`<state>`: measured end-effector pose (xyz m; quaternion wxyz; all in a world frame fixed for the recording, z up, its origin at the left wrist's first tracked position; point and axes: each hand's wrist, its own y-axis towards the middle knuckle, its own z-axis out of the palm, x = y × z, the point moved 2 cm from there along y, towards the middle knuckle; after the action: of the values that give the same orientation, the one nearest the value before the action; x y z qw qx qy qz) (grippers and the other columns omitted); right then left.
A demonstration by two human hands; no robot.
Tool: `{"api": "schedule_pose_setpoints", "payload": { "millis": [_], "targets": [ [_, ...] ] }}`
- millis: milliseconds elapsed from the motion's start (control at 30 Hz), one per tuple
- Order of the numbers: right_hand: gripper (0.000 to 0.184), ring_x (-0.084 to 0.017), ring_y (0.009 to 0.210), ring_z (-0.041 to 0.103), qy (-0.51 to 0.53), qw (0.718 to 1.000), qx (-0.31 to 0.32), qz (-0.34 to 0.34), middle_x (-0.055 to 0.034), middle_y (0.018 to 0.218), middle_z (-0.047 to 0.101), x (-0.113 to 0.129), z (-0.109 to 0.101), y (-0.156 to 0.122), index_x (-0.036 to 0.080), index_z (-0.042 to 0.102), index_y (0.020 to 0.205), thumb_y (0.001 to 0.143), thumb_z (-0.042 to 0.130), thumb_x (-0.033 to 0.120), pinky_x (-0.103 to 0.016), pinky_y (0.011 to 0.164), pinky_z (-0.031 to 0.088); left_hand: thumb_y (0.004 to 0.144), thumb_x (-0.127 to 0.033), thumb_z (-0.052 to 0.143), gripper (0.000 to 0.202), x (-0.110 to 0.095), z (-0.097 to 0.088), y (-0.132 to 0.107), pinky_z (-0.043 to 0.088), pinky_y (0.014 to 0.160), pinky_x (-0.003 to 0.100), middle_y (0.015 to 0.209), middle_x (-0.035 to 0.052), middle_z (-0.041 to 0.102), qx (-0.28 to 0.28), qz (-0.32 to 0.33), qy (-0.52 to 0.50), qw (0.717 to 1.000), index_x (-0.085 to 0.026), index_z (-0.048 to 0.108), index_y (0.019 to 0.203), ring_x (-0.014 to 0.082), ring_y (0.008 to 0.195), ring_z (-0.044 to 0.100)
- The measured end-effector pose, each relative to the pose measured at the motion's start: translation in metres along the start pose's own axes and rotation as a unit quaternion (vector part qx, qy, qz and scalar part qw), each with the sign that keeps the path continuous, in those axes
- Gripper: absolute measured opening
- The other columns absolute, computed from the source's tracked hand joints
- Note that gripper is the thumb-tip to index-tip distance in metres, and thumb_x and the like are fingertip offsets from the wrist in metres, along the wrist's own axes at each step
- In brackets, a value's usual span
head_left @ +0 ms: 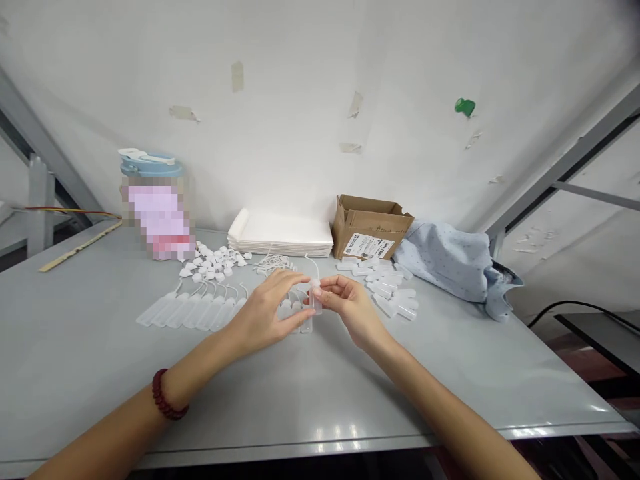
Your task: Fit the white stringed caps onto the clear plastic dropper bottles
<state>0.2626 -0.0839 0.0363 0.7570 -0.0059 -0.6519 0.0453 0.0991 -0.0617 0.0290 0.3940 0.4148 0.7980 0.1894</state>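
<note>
My right hand [350, 303] pinches a small translucent plastic bottle [316, 301] between thumb and fingers, upright above the table. A thin white cord [313, 265] sticks up from its top and bends left. My left hand [267, 307] is at the bottle's left side, its index fingertip by the neck and its thumb at the lower part. Just left lies a row of similar bottles [187, 310] with curved cords; my left hand hides part of it. Behind the hands is a heap of loose white cords [274, 264]. White caps [213, 262] are piled farther left.
Several bottles without cords [395, 300] lie to the right. Along the wall stand a stack of white sheets [283, 233], an open cardboard box [370, 230] and a crumpled light-blue cloth [445, 260]. A blue-lidded container [150, 167] is at back left, near a wooden strip [83, 245].
</note>
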Motion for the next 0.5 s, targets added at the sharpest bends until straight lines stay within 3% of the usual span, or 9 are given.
{"api": "schedule_pose_setpoints", "payload": {
  "millis": [133,500],
  "targets": [
    [0.036,-0.021,0.072,0.069,-0.014,0.999,0.017,0.024,0.0001,0.070,0.066,0.001,-0.002,0.002,0.016,0.058,0.079,0.059,0.081,0.036,-0.033,0.068,0.050,0.077,-0.037,0.069,0.057,0.002,0.005,-0.002,0.045,0.093,0.045,0.120,0.0109,0.055,0.058,-0.023,0.014,0.998,-0.019,0.043,0.125,0.0260,0.114,0.047],
    [0.037,-0.018,0.072,0.066,-0.136,0.987,0.053,0.062,-0.0010,0.071,0.066,0.017,-0.017,0.003,0.016,0.057,0.076,0.060,0.079,0.042,-0.033,0.069,0.049,0.079,-0.028,0.064,0.042,-0.014,0.014,0.003,0.041,0.094,0.046,0.114,0.0100,0.055,0.044,0.002,0.017,0.999,-0.021,0.047,0.117,0.0285,0.113,0.042]
  ]
}}
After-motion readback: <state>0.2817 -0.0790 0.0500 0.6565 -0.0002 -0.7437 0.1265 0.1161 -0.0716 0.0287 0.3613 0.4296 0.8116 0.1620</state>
